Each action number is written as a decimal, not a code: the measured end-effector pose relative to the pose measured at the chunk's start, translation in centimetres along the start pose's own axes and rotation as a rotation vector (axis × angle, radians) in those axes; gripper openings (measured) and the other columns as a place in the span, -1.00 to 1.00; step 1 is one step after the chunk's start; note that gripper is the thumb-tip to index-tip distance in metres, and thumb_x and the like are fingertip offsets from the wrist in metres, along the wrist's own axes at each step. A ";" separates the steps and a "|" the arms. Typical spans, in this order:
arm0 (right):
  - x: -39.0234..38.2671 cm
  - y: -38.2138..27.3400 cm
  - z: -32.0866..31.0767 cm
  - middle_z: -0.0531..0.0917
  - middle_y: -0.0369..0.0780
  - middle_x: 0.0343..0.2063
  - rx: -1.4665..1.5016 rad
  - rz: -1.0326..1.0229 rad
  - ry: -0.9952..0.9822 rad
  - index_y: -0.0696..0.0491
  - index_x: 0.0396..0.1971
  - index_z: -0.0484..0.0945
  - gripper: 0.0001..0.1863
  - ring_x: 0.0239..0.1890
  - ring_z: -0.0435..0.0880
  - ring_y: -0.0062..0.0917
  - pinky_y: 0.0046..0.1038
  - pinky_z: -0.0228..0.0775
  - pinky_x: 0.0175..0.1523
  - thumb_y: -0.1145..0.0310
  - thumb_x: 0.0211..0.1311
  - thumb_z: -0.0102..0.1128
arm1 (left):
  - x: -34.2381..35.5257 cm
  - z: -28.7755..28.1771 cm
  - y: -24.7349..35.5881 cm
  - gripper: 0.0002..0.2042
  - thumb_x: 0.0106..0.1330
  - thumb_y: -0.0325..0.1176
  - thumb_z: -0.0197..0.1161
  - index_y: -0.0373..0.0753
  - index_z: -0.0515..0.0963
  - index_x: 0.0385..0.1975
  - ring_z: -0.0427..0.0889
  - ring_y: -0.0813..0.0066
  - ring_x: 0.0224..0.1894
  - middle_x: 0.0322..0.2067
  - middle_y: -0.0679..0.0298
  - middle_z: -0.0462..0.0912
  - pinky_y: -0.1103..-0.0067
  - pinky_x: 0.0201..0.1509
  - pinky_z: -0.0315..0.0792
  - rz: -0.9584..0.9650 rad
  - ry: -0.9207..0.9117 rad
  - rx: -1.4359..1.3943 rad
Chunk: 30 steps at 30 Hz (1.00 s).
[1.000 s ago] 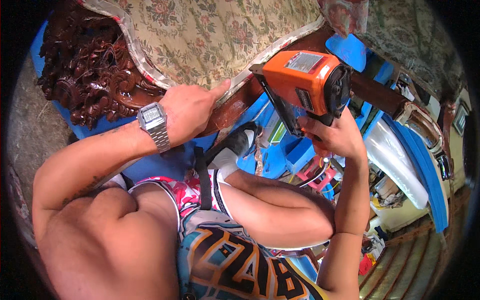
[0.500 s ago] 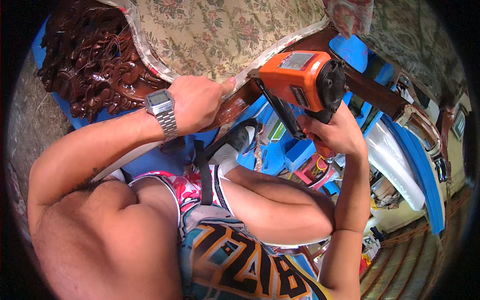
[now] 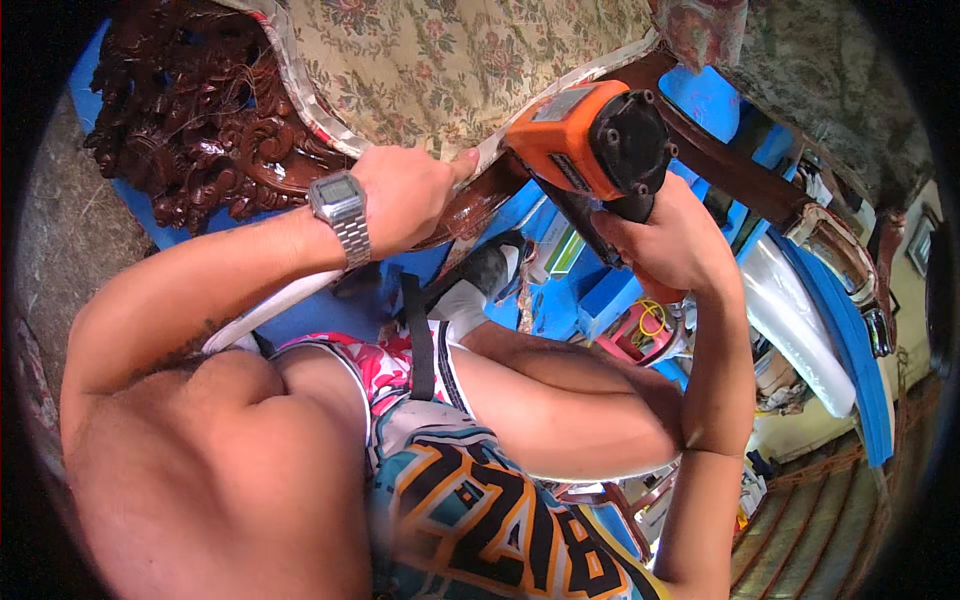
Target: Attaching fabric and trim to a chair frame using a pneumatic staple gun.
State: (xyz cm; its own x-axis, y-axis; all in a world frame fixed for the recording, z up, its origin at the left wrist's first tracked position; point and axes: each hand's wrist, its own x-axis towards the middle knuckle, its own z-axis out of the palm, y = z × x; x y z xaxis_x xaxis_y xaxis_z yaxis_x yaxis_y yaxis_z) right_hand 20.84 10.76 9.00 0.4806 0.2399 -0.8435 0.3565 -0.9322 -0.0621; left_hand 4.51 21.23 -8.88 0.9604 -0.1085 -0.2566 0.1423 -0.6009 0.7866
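My right hand (image 3: 672, 240) is wrapped round the grip of an orange and black staple gun (image 3: 565, 140). The gun's nose rests at or very close to the pale trim strip (image 3: 495, 150) along the edge of floral upholstery fabric (image 3: 400, 60). Just left of the nose, my left hand (image 3: 405, 195), below a metal wristwatch, has its fingers curled, with one fingertip pressed on the trim. A loose white length of the strip hangs from beneath this hand toward my lap. The staple gun's tip and the curled fingers' undersides are hidden.
Glossy dark carved wood (image 3: 215, 120) lies left of the fabric, and a curved wooden rail (image 3: 740, 170) runs off to the right. Below the gun are a pink plastic stool (image 3: 640, 335) and blue items. Plastic-wrapped material (image 3: 795, 320) stands beside a blue board (image 3: 850, 350).
The staple gun has shifted slightly left and tilted, showing more of its black end cap. My left hand stays on the trim, nearly in place. The whole view has shifted slightly.
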 end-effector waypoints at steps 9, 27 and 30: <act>-0.4 0.3 2.0 0.54 -0.04 -0.62 0.001 -0.127 -0.018 0.17 -0.36 0.54 -0.77 -0.59 0.44 -0.31 -0.33 0.41 -0.32 0.38 -0.04 0.19 | -1.1 0.5 -1.0 -0.63 0.25 -0.34 0.07 -0.07 0.43 0.08 0.58 0.03 -0.57 -0.67 0.04 0.53 0.20 -0.51 0.39 0.060 0.092 -0.056; -4.2 2.2 -0.3 0.61 -0.20 -0.44 0.156 -0.019 -0.063 0.12 -0.12 0.51 -0.61 -0.46 0.50 -0.51 -0.40 0.42 -0.23 0.45 -0.05 0.21 | -1.8 -0.6 -0.6 -0.56 0.17 -0.26 0.23 -0.07 0.43 0.10 0.57 0.00 -0.52 -0.64 0.03 0.55 0.21 -0.45 0.39 0.037 0.132 -0.161; -6.5 5.8 -1.7 0.50 -0.30 -0.62 0.288 -0.012 0.086 0.14 -0.18 0.43 -0.65 -0.59 0.50 -0.64 -0.51 0.34 -0.53 0.60 -0.05 0.21 | -0.6 -1.8 -0.1 -0.54 0.18 -0.26 0.24 -0.07 0.40 0.12 0.57 -0.01 -0.52 -0.64 0.02 0.55 0.20 -0.45 0.38 0.008 0.106 -0.163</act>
State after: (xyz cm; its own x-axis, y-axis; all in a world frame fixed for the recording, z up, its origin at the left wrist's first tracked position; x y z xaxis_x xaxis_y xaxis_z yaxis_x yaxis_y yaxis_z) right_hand 21.14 4.28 15.02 0.5486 0.2619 -0.7940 0.1267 -0.9648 -0.2306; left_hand 4.35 22.76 -7.83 0.9803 -0.0240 -0.1961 0.1630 -0.4629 0.8713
